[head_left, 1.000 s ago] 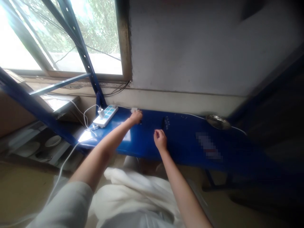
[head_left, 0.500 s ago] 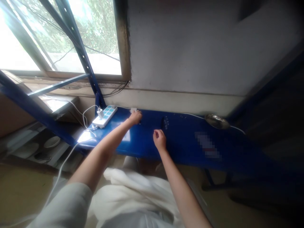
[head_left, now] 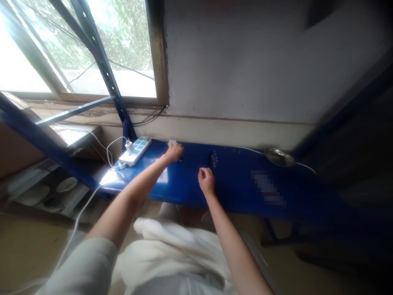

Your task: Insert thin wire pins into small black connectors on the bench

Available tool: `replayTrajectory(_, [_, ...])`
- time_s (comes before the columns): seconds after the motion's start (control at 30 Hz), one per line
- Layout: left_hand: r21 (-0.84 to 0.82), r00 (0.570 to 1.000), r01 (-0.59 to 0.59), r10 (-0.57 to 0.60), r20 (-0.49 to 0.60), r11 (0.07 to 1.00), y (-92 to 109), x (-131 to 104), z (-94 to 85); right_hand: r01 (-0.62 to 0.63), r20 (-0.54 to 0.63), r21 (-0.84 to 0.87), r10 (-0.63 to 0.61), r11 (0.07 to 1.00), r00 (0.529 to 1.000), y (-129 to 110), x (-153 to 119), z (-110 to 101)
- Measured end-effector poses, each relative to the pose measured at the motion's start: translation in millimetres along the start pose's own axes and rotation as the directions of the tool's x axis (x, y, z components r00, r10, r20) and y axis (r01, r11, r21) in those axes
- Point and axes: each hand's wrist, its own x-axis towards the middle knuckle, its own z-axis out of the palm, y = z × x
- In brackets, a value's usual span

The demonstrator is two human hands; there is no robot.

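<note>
My left hand is low over the blue table, close beside a small white block that looks like a charger. Its fingers are drawn together and point down at the tabletop; whatever they hold is too small to name. Closer to me, my right hand is curled with thumb against fingers, and what is inside is hidden. Just beyond it lie a dark slim object and a cluster of several tiny shiny pieces.
A white power strip with a plugged-in adapter is at the table's left end. Towards the right back sits a shiny metal bowl, with a white cable behind it. A blurred-out patch lies in front. Blue rack posts frame the left side.
</note>
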Motion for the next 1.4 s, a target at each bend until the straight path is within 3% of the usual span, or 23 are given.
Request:
replayTrajectory(0.1, [-0.057, 0.99, -0.064, 0.057, -0.131, 0.996, 12, -2, -1.3, -0.029, -0.04, -0.017, 0.029, 0.999, 0.999, 0, 0, 0])
replayTrajectory(0.2, [-0.124, 0.966, -0.149, 0.118, -0.23, 0.981, 37, -6, 0.3, -0.09, -0.123, -0.029, 0.086, 0.996, 0.989, 2, 0, 1])
replayTrajectory(0.33, [-0.171, 0.96, -0.237, 0.204, -0.192, 0.956, 77, -14, 13.8, -0.223, -0.218, 0.002, 0.218, 0.975, 0.951, 8, 1, 1])
replayTrajectory(0.53, [-0.187, 0.992, -0.108, 0.094, -0.085, 0.976, 113, -11, 46.1, -0.395, -0.22, 0.015, 0.388, 0.919, 0.895, 26, 12, -11])
replayTrajectory(0.7, [-0.208, 0.995, -0.062, 0.044, -0.093, 0.976, 118, 0, 57.8, -0.491, -0.096, -0.163, 0.482, 0.856, 0.871, 36, 27, -31])
replayTrajectory(0.83, [-0.276, 0.99, -0.047, 0.007, -0.144, 0.96, 117, 7, 59.8, -0.522, 0.069, -0.346, 0.576, 0.78, 0.815, 40, 37, -40])
replayTrajectory(1.1, [-0.558, 0.938, 0.169, -0.307, -0.163, 0.813, 120, 20, 72.4, -0.452, 0.156, -0.494, 0.587, 0.743, 0.794, 51, 46, -32])
replayTrajectory(1.23, [-0.584, 0.934, 0.097, -0.277, -0.227, 0.806, 120, 14, 69.0, -0.434, 0.147, -0.526, 0.581, 0.731, 0.8, 57, 50, -25])
replayTrajectory(1.4, [-0.613, 0.888, 0.006, -0.286, -0.361, 0.79, 113, 0, 51.7, -0.448, 0.124, -0.51, 0.578, 0.734, 0.807, 61, 52, -22])
